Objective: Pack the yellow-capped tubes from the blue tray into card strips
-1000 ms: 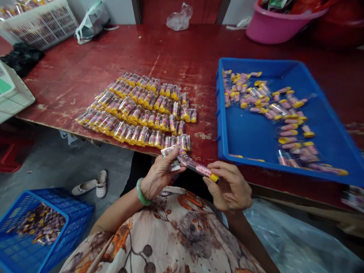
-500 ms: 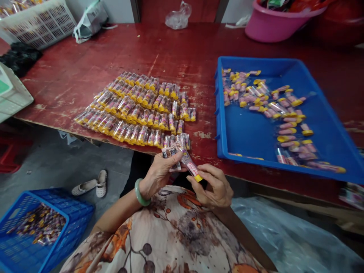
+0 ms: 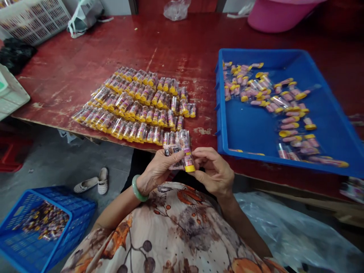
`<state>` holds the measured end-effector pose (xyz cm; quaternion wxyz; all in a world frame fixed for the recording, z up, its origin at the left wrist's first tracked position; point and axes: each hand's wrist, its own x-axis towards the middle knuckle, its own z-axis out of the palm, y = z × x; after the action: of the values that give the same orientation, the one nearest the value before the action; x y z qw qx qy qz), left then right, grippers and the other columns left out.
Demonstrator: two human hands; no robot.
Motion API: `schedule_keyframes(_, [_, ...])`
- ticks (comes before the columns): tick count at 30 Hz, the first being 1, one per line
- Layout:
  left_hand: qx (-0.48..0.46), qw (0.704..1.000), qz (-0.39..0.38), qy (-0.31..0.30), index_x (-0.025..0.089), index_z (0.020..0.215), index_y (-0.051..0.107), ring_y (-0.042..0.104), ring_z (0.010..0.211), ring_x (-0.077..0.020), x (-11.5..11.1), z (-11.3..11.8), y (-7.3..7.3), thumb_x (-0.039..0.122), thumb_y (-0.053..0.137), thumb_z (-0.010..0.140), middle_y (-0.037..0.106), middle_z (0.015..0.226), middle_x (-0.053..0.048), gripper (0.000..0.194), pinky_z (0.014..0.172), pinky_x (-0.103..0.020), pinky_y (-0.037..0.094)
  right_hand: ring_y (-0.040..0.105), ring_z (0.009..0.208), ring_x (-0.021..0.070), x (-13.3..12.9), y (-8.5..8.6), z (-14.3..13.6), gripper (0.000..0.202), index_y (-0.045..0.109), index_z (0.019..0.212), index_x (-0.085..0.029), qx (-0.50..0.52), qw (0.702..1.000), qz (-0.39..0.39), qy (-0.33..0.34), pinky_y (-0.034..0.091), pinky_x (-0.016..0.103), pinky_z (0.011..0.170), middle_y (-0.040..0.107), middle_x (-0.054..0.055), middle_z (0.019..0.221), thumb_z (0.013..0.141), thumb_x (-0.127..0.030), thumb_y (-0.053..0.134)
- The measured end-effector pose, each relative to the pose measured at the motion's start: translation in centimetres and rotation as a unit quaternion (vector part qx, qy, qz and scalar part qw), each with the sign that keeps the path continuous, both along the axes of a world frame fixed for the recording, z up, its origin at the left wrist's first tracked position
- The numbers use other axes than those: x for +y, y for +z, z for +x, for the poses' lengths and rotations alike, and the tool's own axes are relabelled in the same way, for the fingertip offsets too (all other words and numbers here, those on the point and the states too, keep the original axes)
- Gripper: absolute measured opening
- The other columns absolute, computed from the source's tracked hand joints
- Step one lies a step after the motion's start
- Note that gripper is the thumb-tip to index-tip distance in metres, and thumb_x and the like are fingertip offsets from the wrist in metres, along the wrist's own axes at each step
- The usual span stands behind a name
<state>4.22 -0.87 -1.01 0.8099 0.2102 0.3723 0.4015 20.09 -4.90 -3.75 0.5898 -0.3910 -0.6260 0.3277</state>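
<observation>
My left hand point(image 3: 159, 167) is closed on a small bundle of printed cards point(image 3: 173, 152), its thumb on top and reaching the side of a clear plastic tube point(image 3: 187, 157). The tube has a yellow cap at its near end and a printed card with pink lettering inside. My right hand point(image 3: 214, 170) pinches at the tube's right side with thumb and fingers, near the cap. Just beyond the hands lie rows of similar filled tubes point(image 3: 133, 104) with yellow caps. To the right, a blue tray point(image 3: 244, 129) contains scattered tubes with pink contents point(image 3: 290, 125).
A blue crate point(image 3: 82, 212) with many tubes stands on the floor at lower left, near white shoes point(image 3: 102, 181). A pink tub point(image 3: 273, 15), a clear plastic bag point(image 3: 176, 9) and a white basket point(image 3: 36, 19) are along the table's back. Plastic sheeting point(image 3: 284, 223) lies lower right.
The tube has turned more upright in view and now lies against the cards under my left thumb. My right fingers have moved up along its side. The view has shifted slightly.
</observation>
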Motion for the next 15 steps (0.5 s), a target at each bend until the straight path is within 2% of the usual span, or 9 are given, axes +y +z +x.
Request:
schedule_keyframes(3, [0.007,1.0,0.005,-0.015,0.013,0.084,0.076,0.067,0.069,-0.0146,-0.2,0.1,0.2,0.032,0.091,0.061,0.073,0.077,-0.004,0.034,0.071,-0.026,0.054,0.058,0.068,0.0112,-0.4,0.1,-0.2,0.038,0.065,0.118,-0.024,-0.032,0.997,0.04,-0.061,0.053,0.026,0.056,0.063,0.007,0.111,0.082,-0.013,0.065])
schedule_keyframes(7, [0.017,1.0,-0.004,-0.016,0.013,0.08,0.075,0.064,0.063,-0.0122,-0.7,0.4,0.7,0.03,0.092,0.059,0.072,0.075,-0.002,0.032,0.065,-0.024,0.054,0.06,0.067,0.0115,-0.7,0.2,-0.8,0.036,0.07,0.111,-0.023,-0.066,0.983,0.098,-0.139,0.053,0.026,0.055,0.068,0.005,0.102,0.079,-0.008,0.066])
schedule_keyframes(11, [0.013,1.0,-0.01,-0.019,0.013,0.079,0.074,0.064,0.061,-0.012,-1.3,0.7,1.0,0.031,0.093,0.057,0.071,0.074,-0.002,0.034,0.06,-0.024,0.054,0.068,0.081,0.0178,-1.0,0.7,-1.1,0.033,0.073,0.107,-0.022,-0.08,0.971,0.135,-0.178,0.058,0.03,0.062,0.071,0.006,0.098,0.081,-0.006,0.064])
schedule_keyframes(15, [0.007,1.0,0.004,-0.014,0.013,0.082,0.073,0.065,0.064,-0.0126,-1.8,0.9,1.1,0.031,0.092,0.059,0.071,0.076,-0.002,0.035,0.061,-0.024,0.055,0.068,0.075,0.0164,-1.3,1.0,-1.2,0.034,0.075,0.104,-0.023,-0.079,0.967,0.144,-0.194,0.057,0.027,0.058,0.072,0.004,0.097,0.08,-0.002,0.064])
